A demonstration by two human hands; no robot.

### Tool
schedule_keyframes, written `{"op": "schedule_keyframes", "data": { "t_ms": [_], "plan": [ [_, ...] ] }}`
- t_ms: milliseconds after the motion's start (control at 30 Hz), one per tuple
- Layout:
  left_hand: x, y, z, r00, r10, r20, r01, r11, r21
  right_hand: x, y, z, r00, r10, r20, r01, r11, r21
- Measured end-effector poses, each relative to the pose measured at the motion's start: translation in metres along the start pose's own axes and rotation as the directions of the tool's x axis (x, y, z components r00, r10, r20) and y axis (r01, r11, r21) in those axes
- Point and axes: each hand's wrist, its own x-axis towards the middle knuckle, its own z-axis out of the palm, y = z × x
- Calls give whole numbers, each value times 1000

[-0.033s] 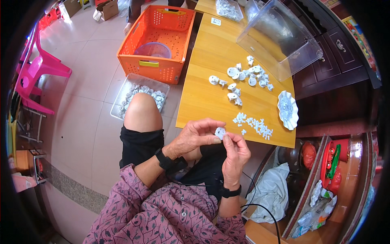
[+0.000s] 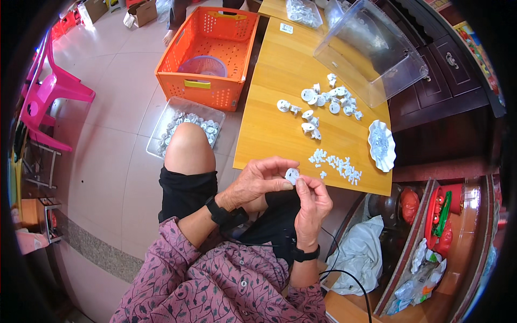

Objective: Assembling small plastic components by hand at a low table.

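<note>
Between my two hands is a small round white plastic part (image 2: 292,175) with a dark slot in its face. The fingers and thumb of my left hand (image 2: 265,177) pinch it from the left. My right hand (image 2: 312,202) grips its right edge between thumb and forefinger. Just beyond them, on the yellow table (image 2: 264,137), lies a scatter of tiny white plastic pieces (image 2: 344,168). Farther back sits a loose group of white round-headed plastic parts (image 2: 335,99). A white scalloped dish (image 2: 385,161) at the right holds small translucent pieces.
On the floor by my knee stands a clear tray (image 2: 156,141) of white parts. An orange crate (image 2: 196,86) with a purple basket is behind it. A clear plastic bin (image 2: 371,54) lies tipped on the table. A pink chair (image 2: 59,89) is at left, a cabinet shelf (image 2: 409,242) at right.
</note>
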Motion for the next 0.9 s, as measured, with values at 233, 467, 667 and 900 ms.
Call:
{"op": "schedule_keyframes", "data": {
  "t_ms": [233,467,667,900],
  "plan": [
    [1,-7,-3,999,39,16,-38,999,-9,0,-6,-2,976,-216,29,209,890,-405],
    [0,-6,-4,999,41,13,-42,995,93,-1,-11,0,952,-288,106,299,787,-540],
    [0,-6,-1,998,66,7,-67,992,110,-4,-10,3,955,-284,86,284,790,-544],
    [-1,-3,-6,998,57,27,-60,989,133,0,-11,-4,947,-260,191,322,795,-513]
  ]
}}
